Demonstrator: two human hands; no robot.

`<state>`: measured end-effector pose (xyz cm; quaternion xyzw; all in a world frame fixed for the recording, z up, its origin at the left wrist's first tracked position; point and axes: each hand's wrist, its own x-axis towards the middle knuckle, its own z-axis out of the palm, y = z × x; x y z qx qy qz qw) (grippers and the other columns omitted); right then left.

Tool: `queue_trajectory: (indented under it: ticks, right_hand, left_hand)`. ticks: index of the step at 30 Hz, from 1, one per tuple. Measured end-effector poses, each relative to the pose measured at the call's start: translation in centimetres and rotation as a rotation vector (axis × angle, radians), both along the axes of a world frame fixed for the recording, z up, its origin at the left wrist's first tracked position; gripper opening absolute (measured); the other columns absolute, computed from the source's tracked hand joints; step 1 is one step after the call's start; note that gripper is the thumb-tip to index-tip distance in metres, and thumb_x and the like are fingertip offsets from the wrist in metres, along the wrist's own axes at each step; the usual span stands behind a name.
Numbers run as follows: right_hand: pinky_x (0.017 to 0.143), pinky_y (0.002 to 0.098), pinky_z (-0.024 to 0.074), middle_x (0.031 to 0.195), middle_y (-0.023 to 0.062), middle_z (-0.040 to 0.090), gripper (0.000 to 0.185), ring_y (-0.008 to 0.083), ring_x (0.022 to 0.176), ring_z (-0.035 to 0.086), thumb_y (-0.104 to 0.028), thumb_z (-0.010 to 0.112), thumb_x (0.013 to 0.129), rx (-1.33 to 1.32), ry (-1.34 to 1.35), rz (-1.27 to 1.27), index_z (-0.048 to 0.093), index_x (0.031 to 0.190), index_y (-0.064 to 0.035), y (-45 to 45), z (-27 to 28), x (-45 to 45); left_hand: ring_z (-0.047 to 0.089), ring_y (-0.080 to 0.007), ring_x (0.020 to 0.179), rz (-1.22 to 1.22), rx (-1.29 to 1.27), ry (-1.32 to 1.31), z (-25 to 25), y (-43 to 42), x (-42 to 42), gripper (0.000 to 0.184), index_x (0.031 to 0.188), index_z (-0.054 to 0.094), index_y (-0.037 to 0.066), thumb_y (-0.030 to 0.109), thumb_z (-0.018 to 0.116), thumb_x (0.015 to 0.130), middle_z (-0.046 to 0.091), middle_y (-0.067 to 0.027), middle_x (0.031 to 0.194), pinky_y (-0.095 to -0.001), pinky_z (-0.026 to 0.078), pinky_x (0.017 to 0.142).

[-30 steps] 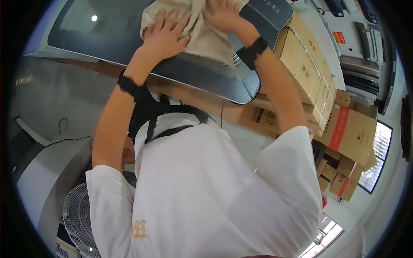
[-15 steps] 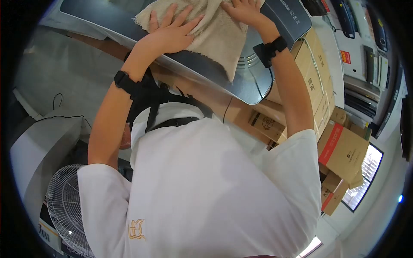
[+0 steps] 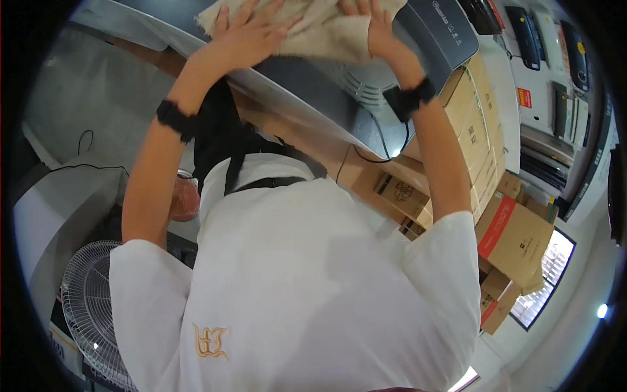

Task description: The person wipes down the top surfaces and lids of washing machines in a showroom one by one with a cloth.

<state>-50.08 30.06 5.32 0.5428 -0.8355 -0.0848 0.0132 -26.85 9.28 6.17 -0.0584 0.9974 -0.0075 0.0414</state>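
A beige cloth (image 3: 323,39) lies bunched on a dark, glossy panel (image 3: 307,81) at the top of the view. My left hand (image 3: 251,32) presses on the cloth's left part, fingers spread and slightly blurred. On the cloth's right edge rests my right hand (image 3: 381,29), its fingers stretched out and apart; the thumb is hidden and the fingertips are near the frame's top. Slotted round vents (image 3: 369,91) show in the panel below the cloth. A black strap is around each wrist, and a black cable (image 3: 406,137) hangs by the right one.
Long cardboard boxes (image 3: 480,124) stand right of the panel, with more cartons (image 3: 516,228) behind. Dark appliances (image 3: 522,36) line the wall at upper right. A wire-caged fan (image 3: 95,313) stands at lower left. A thin cable (image 3: 88,167) crosses the left side.
The cloth's hanging corner has drawn up, uncovering more of the panel and vents. Both hands have shifted slightly toward the top with the cloth, and the view has tilted a little.
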Motion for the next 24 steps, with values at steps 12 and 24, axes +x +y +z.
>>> queue_trajectory:
  ticks: [12, 24]
  right_hand:
    - [0.118, 0.0736, 0.0174, 0.173, 0.0181, 0.020, 0.085, 0.0529, 0.156, 0.016, -0.065, 0.065, 0.090, -0.133, 0.005, 0.129, 0.036, 0.163, -0.0332, -0.8, 0.7, 8.0]
    - [0.122, 0.0694, 0.0125, 0.171, 0.0251, 0.018, 0.096, 0.0532, 0.156, 0.014, -0.070, 0.060, 0.091, -0.182, -0.068, -0.102, 0.028, 0.166, -0.0191, -1.6, 0.3, 1.9]
  left_hand:
    - [0.016, -0.0332, 0.160, 0.079, 0.150, 0.337, -3.3, 0.7, 3.6, 0.050, 0.162, 0.036, 0.042, 0.042, 0.035, 0.112, 0.021, 0.0033, 0.174, -0.0725, 0.009, 0.122]
    - [0.032, -0.0439, 0.151, 0.116, 0.047, 0.419, -0.9, -3.5, 2.8, 0.056, 0.158, 0.045, 0.028, 0.040, 0.052, 0.104, 0.031, -0.0140, 0.168, -0.0736, 0.032, 0.113]
